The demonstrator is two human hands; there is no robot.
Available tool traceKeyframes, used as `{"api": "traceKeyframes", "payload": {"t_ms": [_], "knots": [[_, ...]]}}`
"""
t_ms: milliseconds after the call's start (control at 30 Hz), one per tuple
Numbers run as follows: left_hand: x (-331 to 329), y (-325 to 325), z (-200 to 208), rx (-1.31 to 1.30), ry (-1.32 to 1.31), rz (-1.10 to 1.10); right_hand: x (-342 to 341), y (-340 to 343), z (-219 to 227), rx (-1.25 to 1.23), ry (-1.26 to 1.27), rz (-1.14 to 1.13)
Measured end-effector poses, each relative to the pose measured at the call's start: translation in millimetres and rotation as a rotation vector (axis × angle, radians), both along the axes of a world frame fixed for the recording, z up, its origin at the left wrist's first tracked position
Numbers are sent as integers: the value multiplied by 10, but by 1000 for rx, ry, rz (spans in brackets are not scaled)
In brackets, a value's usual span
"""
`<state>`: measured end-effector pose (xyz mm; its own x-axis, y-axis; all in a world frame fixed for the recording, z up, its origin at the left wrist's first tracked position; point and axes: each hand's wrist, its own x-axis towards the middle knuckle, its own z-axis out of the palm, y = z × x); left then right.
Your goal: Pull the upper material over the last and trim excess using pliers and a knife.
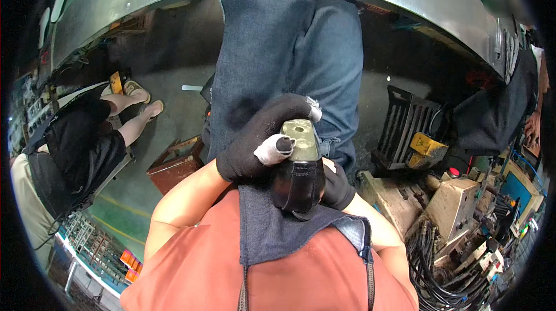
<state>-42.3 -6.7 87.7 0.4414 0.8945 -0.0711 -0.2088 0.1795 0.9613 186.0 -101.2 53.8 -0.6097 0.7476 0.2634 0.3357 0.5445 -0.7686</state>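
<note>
We judge the step in hand to be steadying and turning or checking the black shoe upper (299, 186) on its olive last (304, 132), held over the lap above the denim apron (260, 38); the next move calls, in our judgement, for a firm left hold while the right hand (337, 190) adjusts the far side. We see the left hand (249, 140), gloved, with taped fingertips, clamped around the last; the right hand's fingers are hidden, so we cannot tell their grip; the upper looks glossy and seamed, the last scuffed, with one hole.
</note>
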Motion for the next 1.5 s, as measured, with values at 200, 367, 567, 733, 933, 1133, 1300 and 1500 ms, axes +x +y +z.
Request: {"api": "traceKeyframes", "payload": {"t_ms": [200,367,567,733,933,1133,1300,1500], "knots": [[-9,-49,4,-17,39,-38,-16,36,-103,93,17,30],[20,-87,37,-98,-47,35,-53,104,-211,156,6,8],[11,-65,22,-97,-43,27,-118,41,-224,137,77,-81],[2,342,165,-736,-311,271,-346,474,684,-271,14,-295],[440,109,-517,428,1003,379,-255,1219,362,-1135,230,-605],[276,67,-317,92,577,295,296,1268,137,-892,305,-405],[445,-79,-640,465,865,357,439,1633,724,-595,-496,-14],[393,15,-756,594,920,319,372,1507,332,-82,-814,-115]]}}
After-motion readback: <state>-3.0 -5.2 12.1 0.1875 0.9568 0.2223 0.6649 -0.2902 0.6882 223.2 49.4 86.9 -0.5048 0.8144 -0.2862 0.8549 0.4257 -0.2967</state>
